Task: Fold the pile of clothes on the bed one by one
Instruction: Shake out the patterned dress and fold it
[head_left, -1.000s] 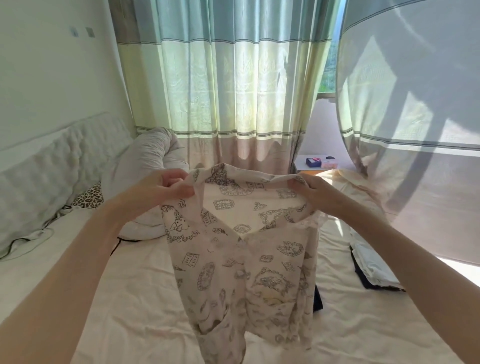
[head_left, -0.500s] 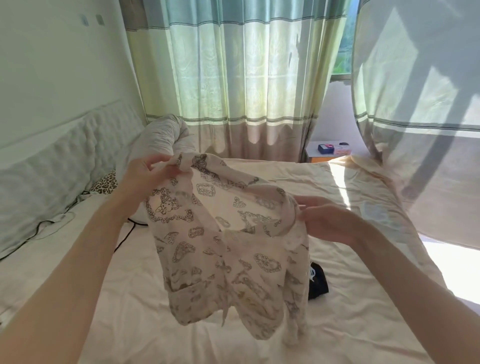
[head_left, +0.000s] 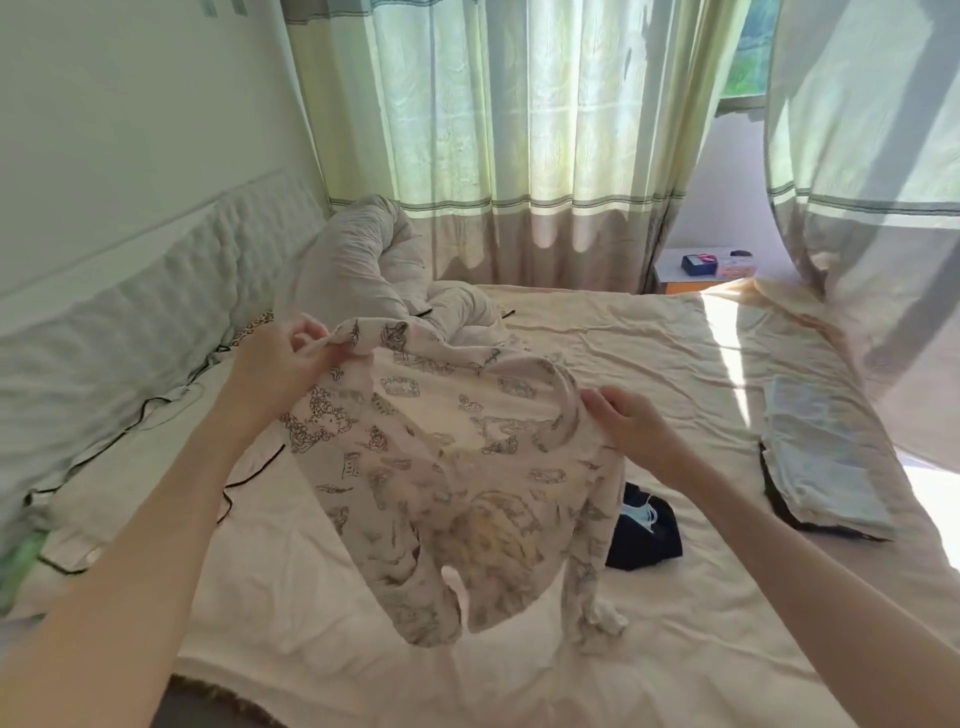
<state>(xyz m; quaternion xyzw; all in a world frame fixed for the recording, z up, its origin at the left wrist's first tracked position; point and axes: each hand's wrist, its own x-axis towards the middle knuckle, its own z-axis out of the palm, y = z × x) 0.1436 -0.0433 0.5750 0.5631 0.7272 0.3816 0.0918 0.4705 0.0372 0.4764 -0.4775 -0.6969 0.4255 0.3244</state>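
Both hands grasp one garment above the bed (head_left: 597, 353): the left hand (head_left: 283, 364) pinches a bunched shoulder of the printed pyjama top (head_left: 452, 467) at centre left of the frame, and the right hand (head_left: 631, 423) curls its fingers over the opposite shoulder near the collar. Held by its two top corners, the top hangs open between them, its sleeves and hem trailing down to brush the sheet at lower centre; this looks like a grip meant to spread the cloth flat before the first fold. Just beside its right sleeve lies a dark garment (head_left: 644, 530) with a pale face mask (head_left: 644, 512) on it, probably waiting its turn. At the right edge of the bed, well apart, a flat stack of folded clothes (head_left: 826, 457) lies in sunlight, seemingly finished pieces set clear of the working space. Grey bedding (head_left: 353, 270) is heaped at upper centre near the curtains (head_left: 493, 114).
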